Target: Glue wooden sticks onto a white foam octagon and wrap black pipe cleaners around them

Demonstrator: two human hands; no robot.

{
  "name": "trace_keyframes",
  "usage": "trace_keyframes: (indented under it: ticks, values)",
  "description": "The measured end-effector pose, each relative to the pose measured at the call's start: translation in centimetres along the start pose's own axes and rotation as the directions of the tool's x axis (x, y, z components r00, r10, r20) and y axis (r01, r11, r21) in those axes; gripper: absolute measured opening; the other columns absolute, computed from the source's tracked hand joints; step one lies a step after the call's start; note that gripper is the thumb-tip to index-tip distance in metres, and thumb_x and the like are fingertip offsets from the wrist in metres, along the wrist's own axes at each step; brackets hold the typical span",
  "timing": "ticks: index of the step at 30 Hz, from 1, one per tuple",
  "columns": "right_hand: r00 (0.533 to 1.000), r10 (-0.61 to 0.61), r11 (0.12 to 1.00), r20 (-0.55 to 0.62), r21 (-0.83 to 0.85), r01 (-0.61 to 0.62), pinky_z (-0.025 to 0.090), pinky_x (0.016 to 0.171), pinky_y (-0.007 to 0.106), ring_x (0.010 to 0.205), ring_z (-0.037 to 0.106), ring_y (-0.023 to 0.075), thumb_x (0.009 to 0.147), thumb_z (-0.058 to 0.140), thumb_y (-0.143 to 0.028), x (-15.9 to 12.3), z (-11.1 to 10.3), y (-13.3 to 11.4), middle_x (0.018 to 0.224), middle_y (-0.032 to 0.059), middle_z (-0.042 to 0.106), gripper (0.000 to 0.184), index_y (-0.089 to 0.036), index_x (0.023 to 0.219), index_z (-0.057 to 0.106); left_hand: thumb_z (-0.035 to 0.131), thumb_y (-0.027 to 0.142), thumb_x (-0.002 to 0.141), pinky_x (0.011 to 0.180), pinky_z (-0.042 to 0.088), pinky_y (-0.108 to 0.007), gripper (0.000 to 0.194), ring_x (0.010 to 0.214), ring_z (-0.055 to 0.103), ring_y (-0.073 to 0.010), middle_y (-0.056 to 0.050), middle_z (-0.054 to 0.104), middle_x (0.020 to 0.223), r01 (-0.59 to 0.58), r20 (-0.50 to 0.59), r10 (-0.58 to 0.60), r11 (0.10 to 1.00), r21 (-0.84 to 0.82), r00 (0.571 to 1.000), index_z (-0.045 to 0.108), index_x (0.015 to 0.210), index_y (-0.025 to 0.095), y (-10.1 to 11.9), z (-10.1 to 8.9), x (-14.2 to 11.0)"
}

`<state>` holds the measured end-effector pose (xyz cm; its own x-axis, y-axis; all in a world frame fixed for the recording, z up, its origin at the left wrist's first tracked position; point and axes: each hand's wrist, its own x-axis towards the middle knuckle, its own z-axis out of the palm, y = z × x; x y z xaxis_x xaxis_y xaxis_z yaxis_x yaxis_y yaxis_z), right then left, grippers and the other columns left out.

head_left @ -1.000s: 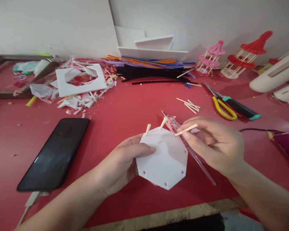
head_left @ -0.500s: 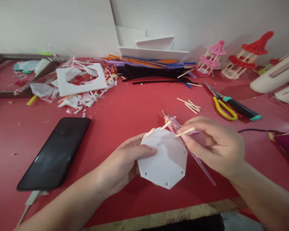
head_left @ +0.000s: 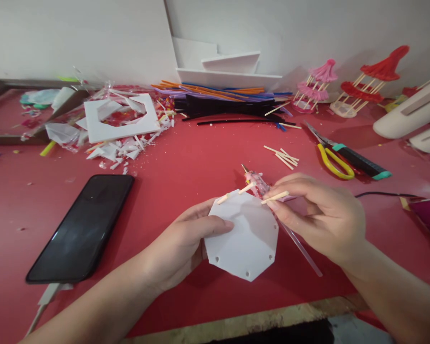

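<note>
Board [head_left: 241,246] gripped by the left hand [head_left: 188,234] could crack if the right hand [head_left: 320,217], pinching a stick [head_left: 278,196], presses askew.

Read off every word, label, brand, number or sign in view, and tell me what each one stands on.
No text can be read anywhere in this view.
White board in the left hand: no lettering on the face shown.
Black phone: screen dark, nothing readable.
Purple item at the right edge: any print is too blurred to read.
Black-and-teal handle: any marking is too small to read.
</note>
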<state>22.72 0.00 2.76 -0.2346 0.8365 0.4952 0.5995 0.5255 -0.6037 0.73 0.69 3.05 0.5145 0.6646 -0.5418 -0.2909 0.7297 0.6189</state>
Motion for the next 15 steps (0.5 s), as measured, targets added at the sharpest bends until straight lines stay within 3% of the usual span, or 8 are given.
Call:
trace_keyframes:
  ticks: [12, 15]
  values:
    - [1.000, 0.015, 0.999, 0.013, 0.052, -0.016, 0.055, 0.071, 0.031, 0.081, 0.068, 0.0167, 0.085, 0.068, -0.018, -0.5, 0.0, 0.7, 0.087, 0.0014, 0.072, 0.010, -0.025, 0.093, 0.068, 0.071, 0.014, 0.073, 0.056, 0.049, -0.022, 0.020, 0.065, 0.066, -0.0159, -0.006, 0.073, 0.077, 0.001, 0.005, -0.001, 1.000, 0.006, 1.000, 0.077, 0.093, 0.015, -0.1, -0.1, -0.1]
    - [0.999, 0.006, 0.983, -0.047, 0.185, 0.003, 0.057, 0.079, 0.039, 0.089, 0.068, 0.0216, 0.081, 0.075, -0.034, -0.6, 0.3, 1.4, 0.103, 0.0050, 0.071, 0.034, -0.028, 0.113, 0.066, 0.071, 0.017, 0.077, 0.066, 0.053, -0.026, 0.030, 0.075, 0.069, -0.0191, -0.006, 0.076, 0.088, -0.057, -0.014, 0.059, 0.995, 0.080, 0.998, 0.075, 0.106, 0.019, 0.0, -0.3, -0.2]
